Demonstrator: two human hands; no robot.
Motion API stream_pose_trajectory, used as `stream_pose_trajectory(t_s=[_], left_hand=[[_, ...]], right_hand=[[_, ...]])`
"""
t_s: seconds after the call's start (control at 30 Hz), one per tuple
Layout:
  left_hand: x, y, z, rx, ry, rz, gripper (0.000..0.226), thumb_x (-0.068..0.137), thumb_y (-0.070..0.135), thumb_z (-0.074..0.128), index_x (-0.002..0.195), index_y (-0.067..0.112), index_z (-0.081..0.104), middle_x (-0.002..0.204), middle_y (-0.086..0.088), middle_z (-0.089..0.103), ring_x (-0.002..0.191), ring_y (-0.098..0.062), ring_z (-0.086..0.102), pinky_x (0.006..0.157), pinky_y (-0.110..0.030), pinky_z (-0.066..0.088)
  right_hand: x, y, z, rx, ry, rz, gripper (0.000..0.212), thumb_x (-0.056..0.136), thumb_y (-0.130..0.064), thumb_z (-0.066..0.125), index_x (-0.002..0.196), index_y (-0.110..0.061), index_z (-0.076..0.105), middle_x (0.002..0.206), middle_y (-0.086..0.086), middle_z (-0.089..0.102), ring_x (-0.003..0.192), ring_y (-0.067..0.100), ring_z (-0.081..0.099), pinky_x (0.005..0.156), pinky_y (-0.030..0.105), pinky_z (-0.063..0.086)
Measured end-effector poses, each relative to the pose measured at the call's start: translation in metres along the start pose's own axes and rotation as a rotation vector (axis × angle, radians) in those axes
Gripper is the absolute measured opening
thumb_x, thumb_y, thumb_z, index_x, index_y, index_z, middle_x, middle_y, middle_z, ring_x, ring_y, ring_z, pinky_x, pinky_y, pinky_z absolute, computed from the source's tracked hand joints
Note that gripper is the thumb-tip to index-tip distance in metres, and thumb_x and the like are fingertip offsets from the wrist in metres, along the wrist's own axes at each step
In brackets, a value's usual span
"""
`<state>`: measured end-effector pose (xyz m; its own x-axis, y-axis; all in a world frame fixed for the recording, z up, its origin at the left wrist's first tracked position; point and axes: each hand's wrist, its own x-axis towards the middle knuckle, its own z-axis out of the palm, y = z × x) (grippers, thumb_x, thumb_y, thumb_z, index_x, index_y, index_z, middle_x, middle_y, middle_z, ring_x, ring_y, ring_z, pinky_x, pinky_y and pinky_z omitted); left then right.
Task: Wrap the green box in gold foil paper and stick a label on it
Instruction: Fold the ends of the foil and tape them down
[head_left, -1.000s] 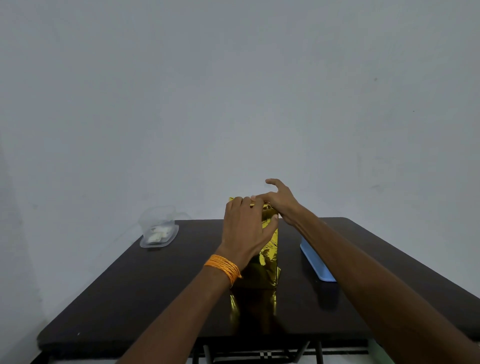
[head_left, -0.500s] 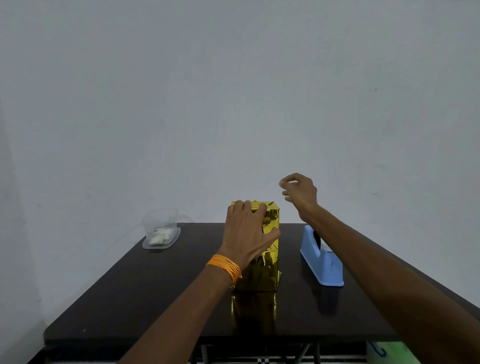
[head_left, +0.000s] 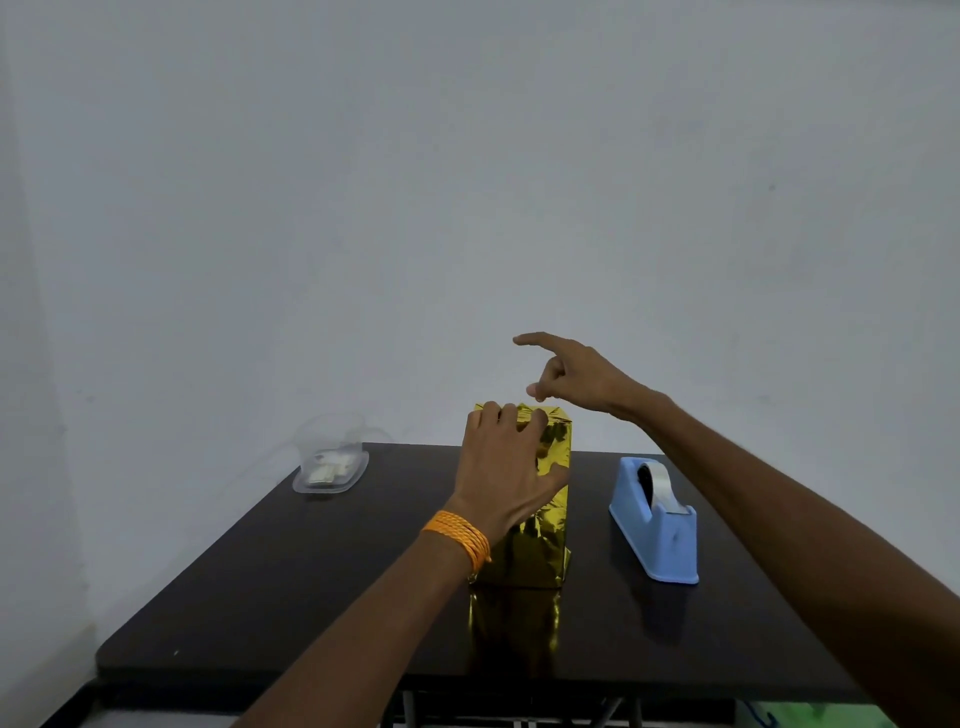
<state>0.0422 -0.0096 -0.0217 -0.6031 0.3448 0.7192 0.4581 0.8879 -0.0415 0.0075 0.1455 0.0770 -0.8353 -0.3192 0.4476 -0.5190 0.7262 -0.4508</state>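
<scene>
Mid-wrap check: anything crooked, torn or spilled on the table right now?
Nothing serious. The box stands upright, gripped by the left hand; its foil is crinkled near the top edge, no tear visible. The dispenser and container sit upright, nothing spilled. The right hand hovers above the box.

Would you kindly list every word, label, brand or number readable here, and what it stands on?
None can be read.
The gold-wrapped box and blue tape dispenser show no print.
The pieces in the clear container are too small and blurred to read.
</scene>
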Motion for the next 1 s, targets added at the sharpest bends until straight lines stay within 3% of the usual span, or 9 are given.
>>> stream_pose_trajectory(t_s=[0.1, 0.2, 0.4, 0.73, 0.9, 1.0], left_hand=[[0.000, 0.000, 0.001, -0.005, 0.022, 0.005, 0.066, 0.084, 0.062, 0.038, 0.133, 0.020, 0.048, 0.114, -0.008, 0.056, 0.105, -0.023, 0.044, 0.094, -0.041, 0.036], [0.000, 0.001, 0.002, -0.011, 0.023, 0.006, 0.065, 0.084, 0.062, 0.040, 0.133, 0.020, 0.048, 0.117, -0.010, 0.056, 0.107, -0.024, 0.045, 0.095, -0.042, 0.036], [-0.001, 0.000, 0.003, -0.001, 0.059, 0.012, 0.065, 0.083, 0.063, 0.039, 0.131, 0.020, 0.049, 0.114, -0.009, 0.055, 0.105, -0.024, 0.045, 0.094, -0.041, 0.037], [0.001, -0.001, 0.004, 0.013, 0.067, 0.019, 0.064, 0.083, 0.063, 0.041, 0.130, 0.020, 0.050, 0.115, -0.009, 0.056, 0.105, -0.024, 0.045, 0.094, -0.041, 0.038], [0.001, -0.001, 0.004, 0.006, 0.057, 0.016, 0.064, 0.083, 0.062, 0.043, 0.132, 0.020, 0.049, 0.116, -0.010, 0.056, 0.107, -0.026, 0.046, 0.095, -0.043, 0.038], [0.002, -0.001, 0.004, 0.000, 0.066, 0.014, 0.063, 0.083, 0.061, 0.045, 0.131, 0.020, 0.050, 0.115, -0.010, 0.057, 0.105, -0.025, 0.047, 0.094, -0.042, 0.039]], right_hand=[[0.001, -0.004, 0.001, 0.025, 0.020, -0.009, 0.057, 0.093, -0.020, 0.069, 0.144, -0.027, 0.044, 0.078, -0.003, 0.073, 0.090, 0.017, 0.069, 0.095, 0.033, 0.048], [0.004, -0.002, 0.004, 0.018, -0.009, 0.021, 0.048, 0.092, -0.024, 0.071, 0.135, -0.023, 0.051, 0.077, -0.003, 0.074, 0.089, 0.015, 0.069, 0.094, 0.032, 0.046], [0.010, -0.002, 0.006, 0.043, 0.015, 0.038, 0.010, 0.090, -0.018, 0.071, 0.094, -0.010, 0.074, 0.078, 0.000, 0.074, 0.076, 0.009, 0.068, 0.077, 0.028, 0.051], [0.016, 0.001, 0.008, -0.017, 0.020, 0.016, 0.008, 0.092, -0.022, 0.067, 0.094, -0.016, 0.072, 0.069, -0.006, 0.069, 0.064, 0.000, 0.058, 0.069, 0.024, 0.043], [0.020, 0.006, 0.009, -0.027, -0.043, 0.027, 0.005, 0.091, -0.020, 0.067, 0.089, -0.018, 0.071, 0.080, 0.002, 0.073, 0.071, 0.004, 0.063, 0.076, 0.026, 0.046], [0.022, 0.008, 0.013, -0.023, -0.068, 0.018, 0.005, 0.091, -0.017, 0.068, 0.089, -0.015, 0.072, 0.083, -0.006, 0.071, 0.070, 0.005, 0.061, 0.075, 0.025, 0.046]])
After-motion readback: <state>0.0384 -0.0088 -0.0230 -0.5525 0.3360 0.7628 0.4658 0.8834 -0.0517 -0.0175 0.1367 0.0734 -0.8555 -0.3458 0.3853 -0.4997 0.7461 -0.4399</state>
